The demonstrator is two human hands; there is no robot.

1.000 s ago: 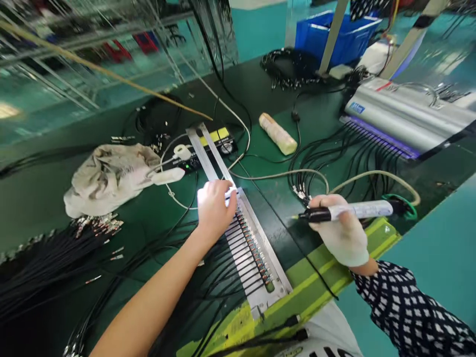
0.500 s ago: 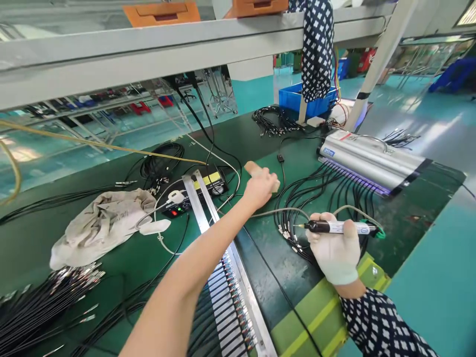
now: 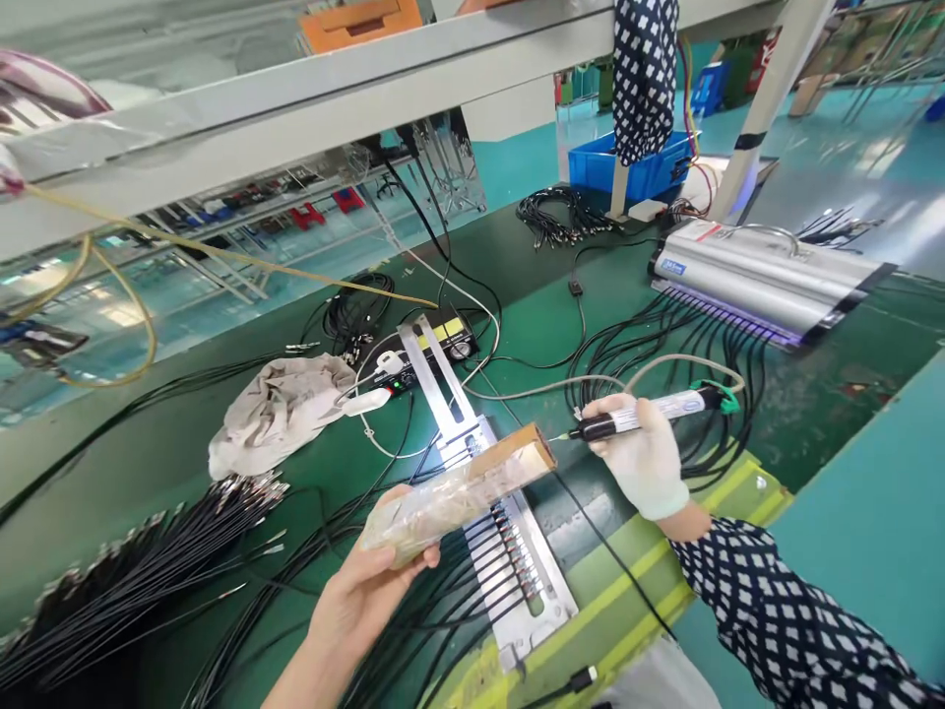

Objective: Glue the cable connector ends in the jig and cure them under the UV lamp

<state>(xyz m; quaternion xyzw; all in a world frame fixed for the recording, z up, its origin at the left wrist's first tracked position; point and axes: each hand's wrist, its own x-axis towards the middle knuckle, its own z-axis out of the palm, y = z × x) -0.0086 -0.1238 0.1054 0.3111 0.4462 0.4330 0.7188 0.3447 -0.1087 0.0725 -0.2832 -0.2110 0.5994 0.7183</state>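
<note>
My left hand (image 3: 373,571), bare, is wrapped round one end of a long block in clear plastic wrap (image 3: 465,492), with a brown, box-like far end. The block is held tilted over the metal fixture (image 3: 546,551), where black cables lie in a row with their small tips lined up. My right hand (image 3: 642,463), in a white glove with bare-looking fingertips, grips a black-and-white pen-shaped tool (image 3: 650,414) with a thin needle. The needle points left at the block's brown end; whether it touches, I cannot tell. A pale cord leaves the tool's green-tied back end.
A black control box (image 3: 443,340) stands behind the fixture. Left lie a crumpled cloth (image 3: 277,409) and a cable bundle (image 3: 184,581). A silver lamp unit (image 3: 760,276) glows purple over cables at right. A shelf beam (image 3: 332,98) crosses above; a blue bin (image 3: 591,167) is at the back.
My left hand was stretched out over the middle of the table and is drawn back, now with the wrapped block plainly in it. The tool's needle has moved left to the block. The view has shifted.
</note>
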